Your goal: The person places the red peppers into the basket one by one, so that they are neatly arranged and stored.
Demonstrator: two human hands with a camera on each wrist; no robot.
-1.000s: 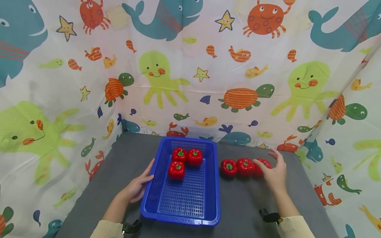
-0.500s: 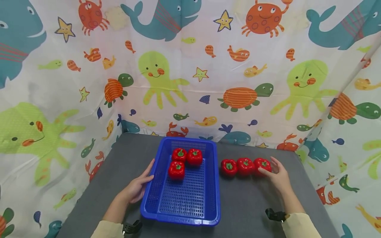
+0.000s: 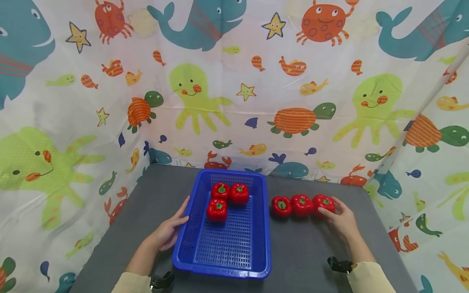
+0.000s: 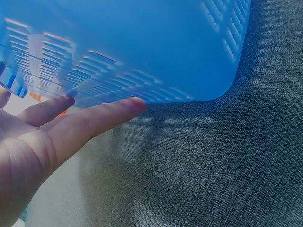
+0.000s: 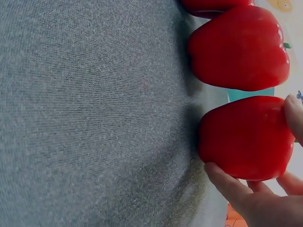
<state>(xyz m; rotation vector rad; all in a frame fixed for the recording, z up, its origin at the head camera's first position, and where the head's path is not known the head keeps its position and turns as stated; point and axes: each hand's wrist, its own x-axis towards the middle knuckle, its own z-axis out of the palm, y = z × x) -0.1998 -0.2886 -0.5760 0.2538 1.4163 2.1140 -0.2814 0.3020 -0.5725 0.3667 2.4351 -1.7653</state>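
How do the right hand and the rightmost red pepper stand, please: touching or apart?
Touching: the right wrist view shows the right hand with fingers against the rightmost red pepper, no gap visible.

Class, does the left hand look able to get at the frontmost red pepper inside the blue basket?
Probably yes: the left hand touches the blue basket from outside; only its side wall stands between hand and frontmost red pepper, and the open top leaves a way over.

Three peppers [image 3: 223, 194] sit in the far half of the basket [image 3: 268, 236], three other peppers [image 3: 302, 206] in a row on the table [image 3: 296, 252] to its right.
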